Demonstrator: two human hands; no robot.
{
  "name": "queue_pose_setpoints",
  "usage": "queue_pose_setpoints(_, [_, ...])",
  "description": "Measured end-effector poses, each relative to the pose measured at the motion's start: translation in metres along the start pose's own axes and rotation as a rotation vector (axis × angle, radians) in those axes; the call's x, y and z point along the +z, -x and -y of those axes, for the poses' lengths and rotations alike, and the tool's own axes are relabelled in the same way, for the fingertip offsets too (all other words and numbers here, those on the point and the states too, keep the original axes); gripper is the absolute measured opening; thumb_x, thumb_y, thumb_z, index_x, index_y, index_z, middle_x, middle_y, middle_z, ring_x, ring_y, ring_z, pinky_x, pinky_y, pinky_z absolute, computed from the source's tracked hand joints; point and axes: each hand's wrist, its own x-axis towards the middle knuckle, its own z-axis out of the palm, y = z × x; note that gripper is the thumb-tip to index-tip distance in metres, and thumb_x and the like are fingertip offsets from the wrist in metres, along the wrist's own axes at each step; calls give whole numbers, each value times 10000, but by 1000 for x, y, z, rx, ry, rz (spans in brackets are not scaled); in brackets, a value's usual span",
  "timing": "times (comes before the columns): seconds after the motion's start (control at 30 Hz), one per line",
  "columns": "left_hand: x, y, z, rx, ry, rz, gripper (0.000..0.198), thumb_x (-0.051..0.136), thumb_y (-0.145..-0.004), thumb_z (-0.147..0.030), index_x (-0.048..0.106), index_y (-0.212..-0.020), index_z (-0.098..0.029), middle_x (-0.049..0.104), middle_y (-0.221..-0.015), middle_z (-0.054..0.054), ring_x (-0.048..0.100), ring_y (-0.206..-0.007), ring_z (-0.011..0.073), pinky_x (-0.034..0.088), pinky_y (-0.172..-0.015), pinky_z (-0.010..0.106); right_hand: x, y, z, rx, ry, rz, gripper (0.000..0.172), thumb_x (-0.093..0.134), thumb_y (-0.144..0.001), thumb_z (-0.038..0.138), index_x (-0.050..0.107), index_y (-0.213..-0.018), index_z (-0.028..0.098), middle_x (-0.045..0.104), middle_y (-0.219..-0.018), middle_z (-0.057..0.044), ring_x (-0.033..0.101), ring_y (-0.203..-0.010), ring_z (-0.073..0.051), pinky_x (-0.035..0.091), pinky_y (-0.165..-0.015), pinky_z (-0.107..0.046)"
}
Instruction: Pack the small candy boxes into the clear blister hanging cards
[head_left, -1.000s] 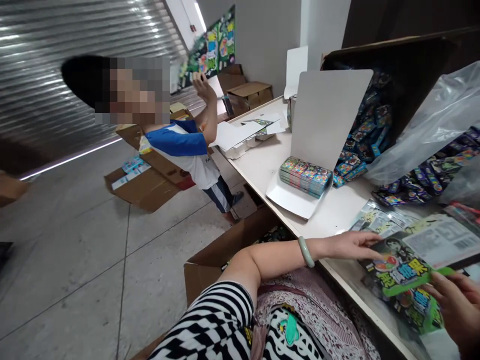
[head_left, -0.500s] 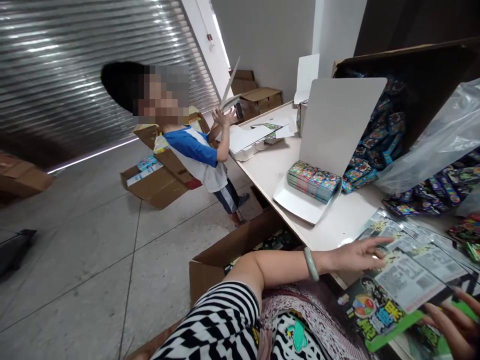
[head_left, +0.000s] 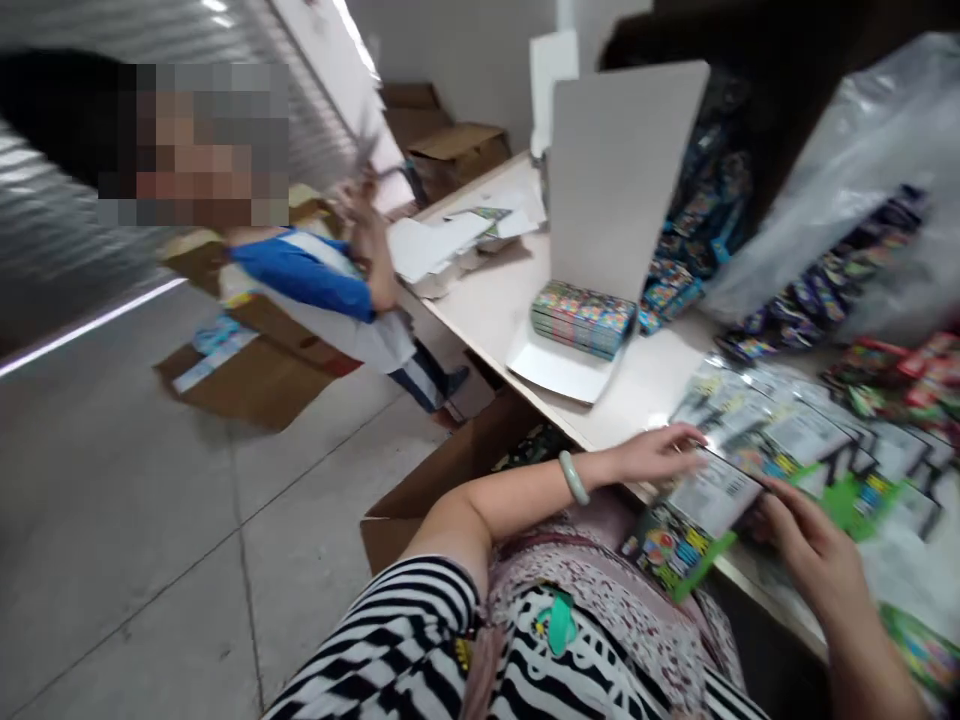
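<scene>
Black-and-green packet [head_left: 690,525] is held at the near edge of the table [head_left: 495,305], its right side pinched by the right hand [head_left: 814,545]; whether its upper corner is gripped by the partly curled left hand [head_left: 656,455] cannot be told. Beyond the grip, similar packets [head_left: 806,437] are spread. Edges are best pinched lightly, the face kept flat, so no crease is made.

A ridged metal roller shutter [head_left: 172,30] spans the left side, daylight showing as a thin bright line [head_left: 91,328] along its foot above a grey concrete floor [head_left: 127,510] scored by dark straight joints [head_left: 244,560]. A plain grey wall [head_left: 465,55] closes the back, with brown cardboard boxes [head_left: 461,145] before it, near the far end of a long white-topped table [head_left: 495,298].
</scene>
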Motion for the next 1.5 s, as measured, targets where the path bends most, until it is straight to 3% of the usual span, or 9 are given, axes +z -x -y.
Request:
queue_pose_setpoints(0.17, [3,-2,-11,83,35,-142,217,656,-887,-377,672,-859,-163,710,-902,40,646,-892,162,516,-890,319,12,-4,31,-183,-237,-260,304,630,-799,551,682,-968,303,711,-946,-67,686,-843,-265,592,-718,-452])
queue_pose_setpoints(0.3, [-3,-1,-16,92,-12,-144,232,633,-896,-400,687,-894,-174,741,-956,59,670,-908,167,534,-872,327,11,-10,28,-115,-337,-167,316,675,-770,567,658,-859,264,667,-796,-14,579,-608,-167,526,-560,-325])
queue_pose_setpoints(0.43, [-3,2,-20,107,24,-154,205,646,-878,-381,676,-881,-178,745,-998,64,682,-956,172,546,-903,342,1,-10,36,-135,-376,-116,316,699,-776,549,617,-782,244,662,-866,-25,586,-682,-154,510,-570,-286])
queue_pose_setpoints(0.57, [-2,1,-25,55,163,-118,320,713,-825,-342,638,-1096,-190,746,-969,54,699,-934,171,568,-878,353,-5,-11,42,-128,-528,-67,396,761,-712,537,594,-949,267,650,-892,-14,590,-706,-158,496,-530,-266])
queue_pose_setpoints(0.77, [-1,4,-34,130,104,-72,217,749,-803,-369,660,-829,-173,729,-945,56,674,-905,156,562,-874,338,-10,-3,45,-288,-356,-46,250,735,-790,456,628,-788,230,636,-954,-55,615,-924,-204,505,-646,-292])
queue_pose_setpoints(0.97, [2,-7,-44,91,104,-110,203,775,-751,-331,674,-802,-163,675,-760,0,598,-700,106,504,-671,244,-16,-12,64,-182,-426,27,257,769,-733,418,626,-806,218,612,-736,11,529,-631,-132,448,-585,-289])
queue_pose_setpoints(1.13, [-4,-5,-43,163,22,-18,179,711,-831,-325,668,-762,-166,673,-781,16,601,-742,117,502,-714,265,-17,-13,60,-132,-380,65,229,738,-748,407,625,-735,208,640,-757,-10,515,-597,-129,419,-521,-277])
queue_pose_setpoints(1.33, [-12,7,-32,234,43,133,164,736,-850,-336,704,-922,-192,712,-947,49,661,-913,146,537,-861,303,-14,10,53,-422,-217,-38,107,717,-840,323,664,-835,230,669,-928,-53,623,-919,-200,526,-685,-310])
queue_pose_setpoints(1.5, [-12,5,-22,241,2,118,142,731,-860,-326,714,-929,-203,713,-934,43,660,-890,143,545,-836,297,-2,15,47,-483,-161,-125,45,642,-886,253,633,-844,240,636,-922,-50,616,-903,-189,549,-685,-318])
